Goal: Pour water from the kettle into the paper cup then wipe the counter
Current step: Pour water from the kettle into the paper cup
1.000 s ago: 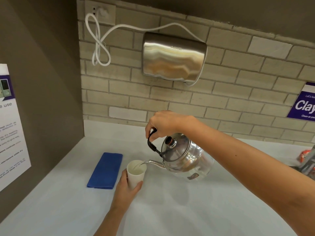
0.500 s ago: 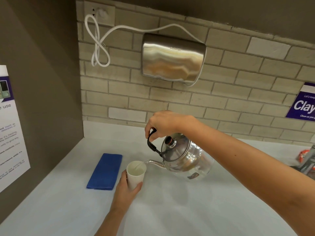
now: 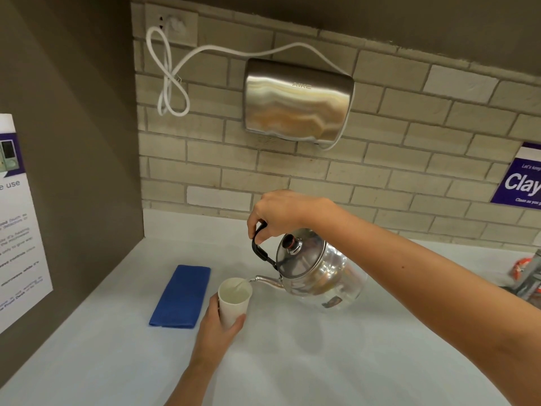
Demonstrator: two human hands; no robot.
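Observation:
A shiny metal kettle [image 3: 319, 273] with a black handle is tilted to the left, its thin spout over the rim of a white paper cup [image 3: 234, 298]. Water runs from the spout into the cup. My right hand [image 3: 281, 213] grips the kettle's handle from above. My left hand [image 3: 218, 328] wraps around the lower part of the cup, which stands on the white counter [image 3: 322, 361]. A folded blue cloth [image 3: 181, 297] lies flat on the counter just left of the cup.
A steel hand dryer [image 3: 297, 99] hangs on the brick wall above, with a white cord [image 3: 169, 74] looping to an outlet. A brown side wall with a poster [image 3: 17, 230] closes the left. Packets [image 3: 527, 273] sit at the far right edge.
Almost nothing differs: the kettle stays tilted over the cup and both hands keep their grip. The view has shifted very slightly.

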